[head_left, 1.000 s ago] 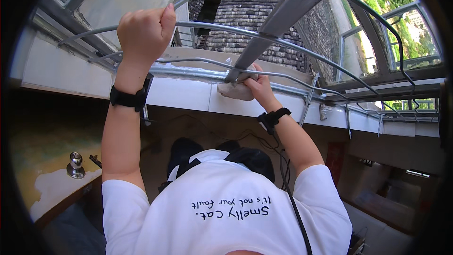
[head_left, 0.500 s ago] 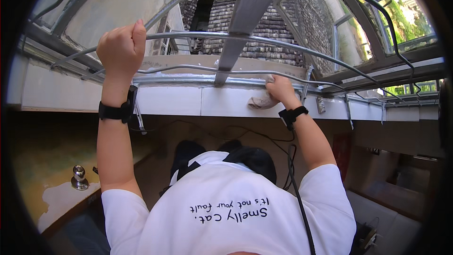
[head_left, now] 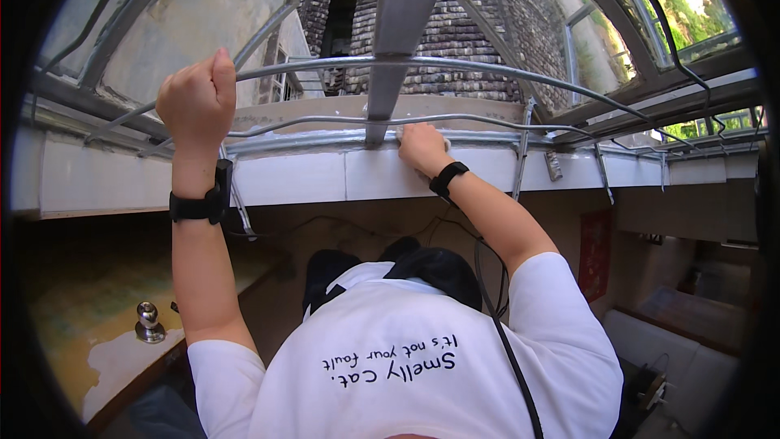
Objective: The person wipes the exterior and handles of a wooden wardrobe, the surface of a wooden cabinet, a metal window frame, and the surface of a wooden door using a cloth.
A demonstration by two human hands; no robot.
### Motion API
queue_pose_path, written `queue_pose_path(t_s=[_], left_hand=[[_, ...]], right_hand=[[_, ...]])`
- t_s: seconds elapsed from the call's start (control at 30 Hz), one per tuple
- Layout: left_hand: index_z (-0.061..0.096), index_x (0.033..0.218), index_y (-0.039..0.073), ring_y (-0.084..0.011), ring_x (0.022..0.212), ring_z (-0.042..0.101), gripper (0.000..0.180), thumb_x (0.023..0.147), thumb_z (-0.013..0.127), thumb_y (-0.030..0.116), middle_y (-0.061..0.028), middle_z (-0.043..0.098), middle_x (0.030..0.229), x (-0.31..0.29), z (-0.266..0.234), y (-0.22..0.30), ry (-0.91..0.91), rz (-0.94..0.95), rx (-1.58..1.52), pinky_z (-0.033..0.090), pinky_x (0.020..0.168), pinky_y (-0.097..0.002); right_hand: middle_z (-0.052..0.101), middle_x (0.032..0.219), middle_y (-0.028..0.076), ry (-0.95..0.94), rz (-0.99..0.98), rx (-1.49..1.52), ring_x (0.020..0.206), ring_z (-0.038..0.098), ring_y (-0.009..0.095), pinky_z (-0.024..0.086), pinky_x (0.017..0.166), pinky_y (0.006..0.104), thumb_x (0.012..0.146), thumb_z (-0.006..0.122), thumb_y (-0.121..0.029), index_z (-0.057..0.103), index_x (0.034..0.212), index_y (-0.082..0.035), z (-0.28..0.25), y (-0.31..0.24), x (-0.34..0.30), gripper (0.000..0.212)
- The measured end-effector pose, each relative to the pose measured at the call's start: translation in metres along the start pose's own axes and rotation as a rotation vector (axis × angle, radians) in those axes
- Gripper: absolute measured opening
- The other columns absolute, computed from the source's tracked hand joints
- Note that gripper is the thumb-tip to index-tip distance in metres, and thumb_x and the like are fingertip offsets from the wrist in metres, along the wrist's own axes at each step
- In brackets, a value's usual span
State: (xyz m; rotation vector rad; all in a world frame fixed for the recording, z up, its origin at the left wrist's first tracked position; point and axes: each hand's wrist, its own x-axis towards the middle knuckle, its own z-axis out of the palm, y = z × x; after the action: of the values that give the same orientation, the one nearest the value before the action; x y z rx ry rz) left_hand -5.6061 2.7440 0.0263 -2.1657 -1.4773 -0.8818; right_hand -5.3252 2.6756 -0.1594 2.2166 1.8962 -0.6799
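Observation:
My left hand (head_left: 197, 102) is closed in a fist around the upper metal bar (head_left: 471, 67) that spans the window opening. Under the lower bar (head_left: 487, 124), my right hand (head_left: 424, 149) presses down on the metal window track (head_left: 301, 144), just right of the grey upright post (head_left: 394, 41). Bunched in its curled fingers is a greyish cloth (head_left: 446, 144), mostly hidden by the hand. The white tiled sill (head_left: 292, 176) runs beneath both wrists.
Glazed window frames (head_left: 203, 24) stand swung outward on both sides, with a tiled roof (head_left: 443, 32) beyond. Thin metal stays (head_left: 521, 154) hang over the sill. A black cable (head_left: 508, 358) runs down my right side. A round metal knob (head_left: 149, 323) sits at lower left.
My right hand has moved left along the sill with the cloth, up close to the post. My left hand keeps its hold on the bar; the view has shifted slightly.

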Motion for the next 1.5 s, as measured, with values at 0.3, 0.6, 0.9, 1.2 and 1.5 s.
queue_pose_path(t_s=[0.3, 0.6, 0.9, 1.2, 1.5], left_hand=[[0.056, 0.057, 0.007, -0.0323, 0.055, 0.055, 0.042, 0.089, 0.041, 0.029, -0.0118, 0.056, 0.057, 0.001, -0.001, 0.006, 0.007, -0.013, -0.011, 0.043, 0.055, -0.0395], [0.058, 0.058, 0.007, -0.0325, 0.053, 0.054, 0.042, 0.090, 0.041, 0.029, -0.0129, 0.055, 0.054, 0.000, -0.001, -0.001, 0.044, 0.002, 0.002, 0.042, 0.055, -0.0403], [0.057, 0.058, 0.005, -0.0314, 0.055, 0.053, 0.042, 0.091, 0.041, 0.027, -0.0131, 0.055, 0.056, -0.004, 0.003, -0.001, 0.053, 0.027, -0.011, 0.040, 0.057, -0.0403], [0.059, 0.062, 0.004, -0.0316, 0.055, 0.050, 0.039, 0.090, 0.041, 0.024, -0.0125, 0.054, 0.056, -0.009, 0.012, -0.007, 0.084, 0.018, 0.008, 0.037, 0.056, -0.0412], [0.056, 0.062, 0.002, -0.0348, 0.060, 0.050, 0.038, 0.090, 0.041, 0.022, -0.0156, 0.054, 0.059, -0.003, 0.010, -0.001, 0.083, -0.014, -0.016, 0.037, 0.059, -0.0422]], right_hand=[[0.059, 0.096, 0.014, -0.029, -0.357, 0.737, 0.092, 0.057, 0.026, 0.045, 0.081, 0.0303, 0.069, 0.051, -0.005, 0.058, 0.107, -0.002, -0.001, 0.038, -0.014, 0.038], [0.061, 0.102, 0.014, -0.310, -0.538, 1.859, 0.091, 0.062, 0.023, 0.050, 0.083, 0.0350, 0.063, 0.052, 0.002, 0.049, 0.117, 0.004, -0.121, 0.080, -0.134, 0.055], [0.052, 0.105, 0.012, 1.187, -0.746, 0.376, 0.091, 0.059, 0.024, 0.050, 0.077, 0.0318, 0.062, 0.058, 0.002, 0.063, 0.100, -0.004, -0.212, 0.024, -0.159, 0.039], [0.051, 0.099, 0.008, 1.231, -0.276, -0.238, 0.093, 0.052, 0.026, 0.050, 0.071, 0.0373, 0.068, 0.063, -0.011, 0.061, 0.092, -0.015, -0.181, 0.104, -0.137, 0.024], [0.045, 0.107, 0.014, 1.532, 0.155, -0.206, 0.099, 0.048, 0.035, 0.046, 0.080, 0.0425, 0.069, 0.066, -0.009, 0.050, 0.109, -0.019, -0.168, 0.278, -0.137, 0.044]])
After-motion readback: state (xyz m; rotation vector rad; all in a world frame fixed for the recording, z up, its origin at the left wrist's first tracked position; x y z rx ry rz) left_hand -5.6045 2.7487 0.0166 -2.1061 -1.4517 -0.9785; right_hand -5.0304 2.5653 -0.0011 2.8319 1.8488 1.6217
